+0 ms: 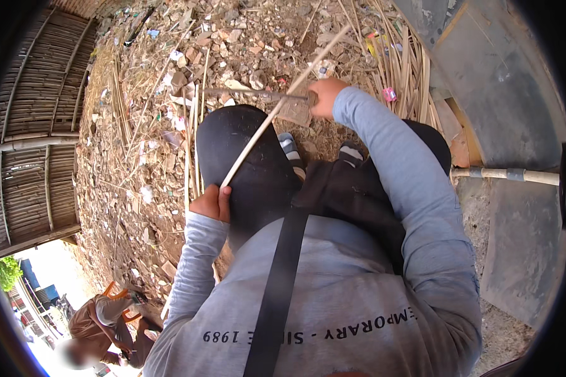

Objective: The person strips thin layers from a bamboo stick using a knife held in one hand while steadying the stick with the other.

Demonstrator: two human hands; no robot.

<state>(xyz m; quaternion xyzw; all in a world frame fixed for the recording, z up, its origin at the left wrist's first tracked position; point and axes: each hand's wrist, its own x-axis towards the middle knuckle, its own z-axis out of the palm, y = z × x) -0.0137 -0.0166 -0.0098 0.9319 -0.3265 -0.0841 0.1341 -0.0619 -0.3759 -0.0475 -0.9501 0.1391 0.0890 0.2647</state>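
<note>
A long pale bamboo strip (pixel 255 139) runs slantwise over my left thigh and up to the far right. Its near end is pinched in my left hand (pixel 212 202), whose thumb lies along it. My right hand (pixel 328 97), beyond my knees, is closed around the handle of a knife (pixel 251 93). The thin, dark blade points left and crosses the strip near the handle; whether the edge touches it I cannot tell. My fingers on the handle are partly hidden.
More bamboo strips lie in a pile (pixel 412 75) at the far right and beside my left knee (pixel 192 147). Stones and litter cover the ground (pixel 138 163). Grey sheets (pixel 522 245) and a pole (pixel 534 177) are at right. Someone (pixel 104 320) sits at lower left.
</note>
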